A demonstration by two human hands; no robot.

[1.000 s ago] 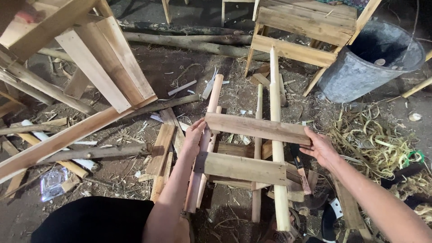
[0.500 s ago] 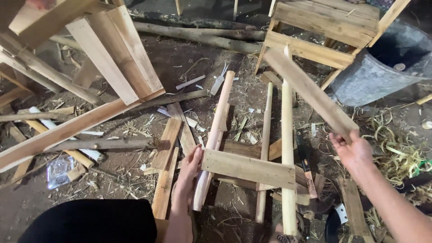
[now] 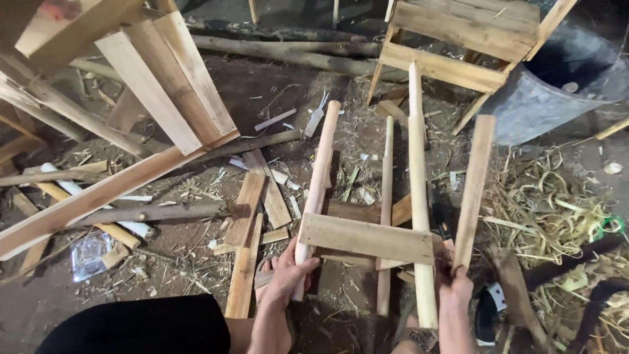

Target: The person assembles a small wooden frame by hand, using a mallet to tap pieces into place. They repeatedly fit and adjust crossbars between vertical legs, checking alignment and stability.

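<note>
Wood scraps litter the dirt floor (image 3: pixel 216 85) around a half-built frame (image 3: pixel 367 237): two round poles joined by a flat crosspiece. The left hand (image 3: pixel 288 278) has its grip clenched on the frame's left pole (image 3: pixel 319 177). The right hand (image 3: pixel 453 283), right of the frame, grips a loose slat (image 3: pixel 473 187) by its lower end, held upright just beside the frame's right pole (image 3: pixel 417 183). A grey metal tub (image 3: pixel 544 98) stands beyond the frame, upper right.

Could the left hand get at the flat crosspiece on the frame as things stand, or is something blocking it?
Probably yes. The left hand grips the round pole just below the crosspiece, whose near end lies bare beside its fingers; nothing sits between them.
</note>
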